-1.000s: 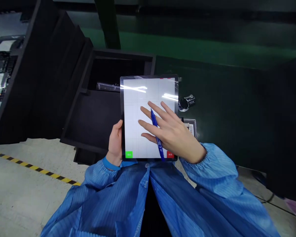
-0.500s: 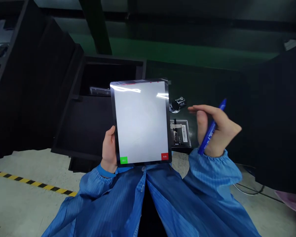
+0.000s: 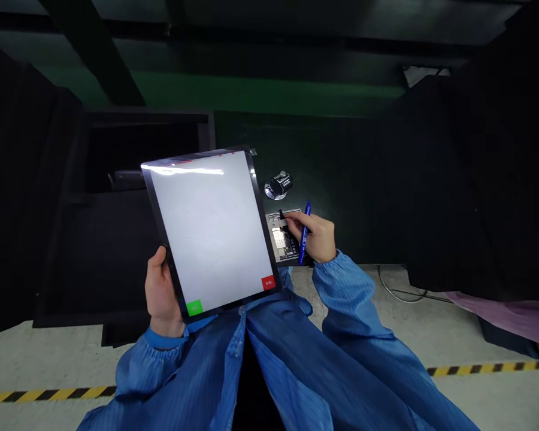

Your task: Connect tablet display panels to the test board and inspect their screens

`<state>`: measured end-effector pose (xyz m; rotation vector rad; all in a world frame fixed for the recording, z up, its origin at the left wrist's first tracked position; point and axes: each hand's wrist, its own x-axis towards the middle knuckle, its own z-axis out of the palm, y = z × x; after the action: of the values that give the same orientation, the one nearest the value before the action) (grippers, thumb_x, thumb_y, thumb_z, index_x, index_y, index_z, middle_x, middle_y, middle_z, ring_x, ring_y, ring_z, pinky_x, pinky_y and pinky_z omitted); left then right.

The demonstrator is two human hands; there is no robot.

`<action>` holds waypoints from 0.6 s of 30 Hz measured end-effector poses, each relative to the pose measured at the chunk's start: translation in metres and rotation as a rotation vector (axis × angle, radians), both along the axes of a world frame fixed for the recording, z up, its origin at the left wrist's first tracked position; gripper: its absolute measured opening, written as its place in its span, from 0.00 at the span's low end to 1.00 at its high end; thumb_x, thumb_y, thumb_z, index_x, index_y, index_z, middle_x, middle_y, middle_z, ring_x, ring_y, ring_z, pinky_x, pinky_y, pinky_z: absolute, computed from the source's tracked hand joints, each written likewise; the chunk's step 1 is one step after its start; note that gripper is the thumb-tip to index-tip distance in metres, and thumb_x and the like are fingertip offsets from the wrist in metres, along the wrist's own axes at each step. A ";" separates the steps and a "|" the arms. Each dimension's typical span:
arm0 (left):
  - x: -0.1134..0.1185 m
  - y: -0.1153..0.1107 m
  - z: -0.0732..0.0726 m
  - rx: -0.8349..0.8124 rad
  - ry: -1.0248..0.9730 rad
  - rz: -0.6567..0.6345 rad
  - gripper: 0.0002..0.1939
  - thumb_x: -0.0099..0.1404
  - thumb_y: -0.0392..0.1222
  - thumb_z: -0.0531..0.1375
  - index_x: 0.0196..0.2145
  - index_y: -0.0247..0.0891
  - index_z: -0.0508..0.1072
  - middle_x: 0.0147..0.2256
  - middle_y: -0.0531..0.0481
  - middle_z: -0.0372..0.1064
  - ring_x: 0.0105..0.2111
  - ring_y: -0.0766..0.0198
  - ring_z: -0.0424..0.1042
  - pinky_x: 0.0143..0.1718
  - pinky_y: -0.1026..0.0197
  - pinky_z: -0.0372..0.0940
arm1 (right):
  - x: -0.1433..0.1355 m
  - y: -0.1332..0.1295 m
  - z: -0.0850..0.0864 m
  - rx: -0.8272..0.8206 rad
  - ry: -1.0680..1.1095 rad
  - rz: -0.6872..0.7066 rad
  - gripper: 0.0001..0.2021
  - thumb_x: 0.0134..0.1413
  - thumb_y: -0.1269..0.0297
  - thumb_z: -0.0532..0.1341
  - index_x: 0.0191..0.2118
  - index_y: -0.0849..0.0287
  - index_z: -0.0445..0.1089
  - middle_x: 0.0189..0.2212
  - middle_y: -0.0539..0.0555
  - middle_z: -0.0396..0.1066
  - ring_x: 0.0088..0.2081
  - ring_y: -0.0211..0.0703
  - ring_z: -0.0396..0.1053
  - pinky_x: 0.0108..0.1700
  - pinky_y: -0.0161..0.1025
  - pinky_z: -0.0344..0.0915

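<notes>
My left hand grips the lower left edge of a lit display panel, thumb on its front. The panel's screen is white, with a green box at the bottom left and a red one at the bottom right. It is tilted slightly. A blue marker pen is held in my right hand, pointing up between the fingers. The thumb and forefinger of that hand pinch at a small strip on a circuit board module, which lies partly behind the panel's right edge.
A small black cylindrical device on a shiny round base stands on the dark table beyond the board. At the left is a black open compartment. Dark partitions rise at the right, with a cable below.
My right hand has moved left and down to the circuit board, pen still held. The panel has turned a little anticlockwise in my left hand. The whole view has shifted to the right.
</notes>
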<state>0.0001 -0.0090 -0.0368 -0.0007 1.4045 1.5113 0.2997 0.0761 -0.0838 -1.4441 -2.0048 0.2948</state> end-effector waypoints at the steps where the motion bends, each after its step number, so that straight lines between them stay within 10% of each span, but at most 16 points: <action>1: 0.002 0.001 0.003 -0.026 0.015 0.031 0.06 0.66 0.44 0.62 0.33 0.47 0.80 0.36 0.60 0.82 0.55 0.61 0.76 0.51 0.68 0.72 | 0.000 0.000 0.000 0.000 -0.002 0.008 0.12 0.65 0.61 0.60 0.41 0.57 0.81 0.30 0.56 0.80 0.30 0.45 0.77 0.36 0.39 0.73; 12: 0.012 0.008 0.021 -0.109 0.055 0.063 0.06 0.66 0.45 0.63 0.36 0.45 0.81 0.37 0.56 0.82 0.57 0.54 0.74 0.55 0.61 0.71 | -0.003 0.001 0.003 -0.050 0.099 0.001 0.12 0.63 0.60 0.61 0.39 0.59 0.81 0.31 0.58 0.80 0.31 0.47 0.77 0.36 0.41 0.71; 18: 0.013 -0.006 0.027 0.052 0.048 -0.122 0.14 0.62 0.56 0.66 0.38 0.44 0.82 0.38 0.52 0.82 0.50 0.52 0.79 0.53 0.57 0.74 | -0.035 -0.022 0.046 -0.231 0.379 0.151 0.19 0.71 0.53 0.52 0.45 0.59 0.77 0.23 0.50 0.74 0.24 0.39 0.73 0.30 0.35 0.70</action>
<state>0.0132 -0.0153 -0.0102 0.1523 1.3781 1.4539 0.2649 0.0539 -0.0377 -1.2572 -1.8107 0.8254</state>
